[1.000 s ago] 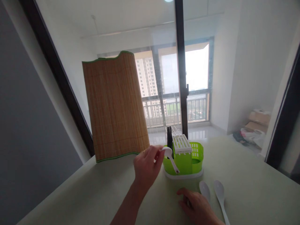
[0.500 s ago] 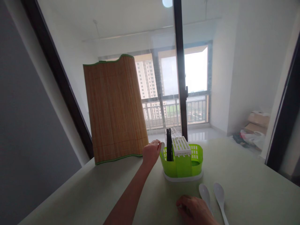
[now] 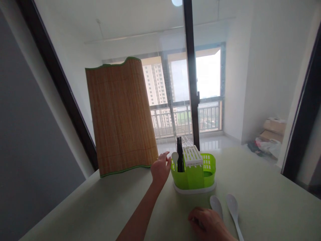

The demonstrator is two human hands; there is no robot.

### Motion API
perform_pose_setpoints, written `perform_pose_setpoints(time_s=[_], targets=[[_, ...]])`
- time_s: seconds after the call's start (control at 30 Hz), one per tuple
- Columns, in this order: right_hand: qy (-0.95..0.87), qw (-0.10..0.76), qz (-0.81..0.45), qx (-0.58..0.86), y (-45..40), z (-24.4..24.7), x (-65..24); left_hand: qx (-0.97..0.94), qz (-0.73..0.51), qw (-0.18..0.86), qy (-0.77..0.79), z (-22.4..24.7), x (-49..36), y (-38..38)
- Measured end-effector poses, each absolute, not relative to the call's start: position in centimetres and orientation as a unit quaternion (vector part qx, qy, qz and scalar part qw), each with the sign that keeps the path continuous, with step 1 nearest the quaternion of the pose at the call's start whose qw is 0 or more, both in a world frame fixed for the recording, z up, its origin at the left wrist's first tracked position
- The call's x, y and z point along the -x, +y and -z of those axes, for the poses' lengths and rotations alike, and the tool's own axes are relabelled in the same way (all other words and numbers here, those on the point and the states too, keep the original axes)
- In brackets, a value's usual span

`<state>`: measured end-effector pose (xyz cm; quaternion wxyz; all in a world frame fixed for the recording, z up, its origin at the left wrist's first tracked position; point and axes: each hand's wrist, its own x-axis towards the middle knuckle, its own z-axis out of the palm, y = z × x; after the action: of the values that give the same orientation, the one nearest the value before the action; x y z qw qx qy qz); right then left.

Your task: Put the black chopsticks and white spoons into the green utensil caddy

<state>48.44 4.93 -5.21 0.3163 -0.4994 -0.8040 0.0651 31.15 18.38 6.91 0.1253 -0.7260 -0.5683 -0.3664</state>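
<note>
My left hand point(image 3: 161, 166) is at the left end of a green utensil caddy point(image 3: 194, 182) with a white base. Its fingers are apart and hold nothing. Just right of the fingertips, a white spoon point(image 3: 175, 157) stands bowl up in the caddy, beside black chopsticks point(image 3: 179, 154). A white slotted rack point(image 3: 193, 156) tops the caddy's middle section. My right hand point(image 3: 207, 222) rests on the table with curled fingers; whatever they may hold is hidden. It partly covers one white spoon point(image 3: 216, 205), while a second white spoon point(image 3: 234, 211) lies further right.
A brown bamboo mat point(image 3: 120, 117) with green edging stands on the pale table point(image 3: 82, 211) to the left. Behind the table is a dark-framed glass door point(image 3: 192, 80). Cardboard boxes and bags point(image 3: 269, 137) are on the floor at the right.
My left hand has let go of the white spoon, which now stands in the caddy, and has drawn slightly left. My right hand has stayed near the spoons. The view has shifted slightly.
</note>
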Motion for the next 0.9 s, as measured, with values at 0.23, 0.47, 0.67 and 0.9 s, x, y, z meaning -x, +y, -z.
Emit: perform_pose_setpoints(time_s=[0.23, 0.47, 0.67, 0.9], targets=[[-0.773, 0.26, -0.008, 0.579, 5.5, 1.3, -51.9, 0.784, 0.423, 0.035, -0.452, -0.3, -32.0, 12.4], [-0.696, 0.182, 0.027, 0.694, 6.9, 0.3, -56.4, 0.836, 0.354, -0.076, -0.412, 3.5, -33.6, 9.8], [-0.704, 0.126, 0.02, 0.699, 6.5, 1.5, -56.3, 0.831, 0.339, -0.133, -0.422, 4.0, -33.7, 9.4], [-0.721, 0.155, -0.001, 0.675, 7.0, 2.2, -55.2, 0.819, 0.363, -0.177, -0.407, 3.8, -33.8, 9.2]])
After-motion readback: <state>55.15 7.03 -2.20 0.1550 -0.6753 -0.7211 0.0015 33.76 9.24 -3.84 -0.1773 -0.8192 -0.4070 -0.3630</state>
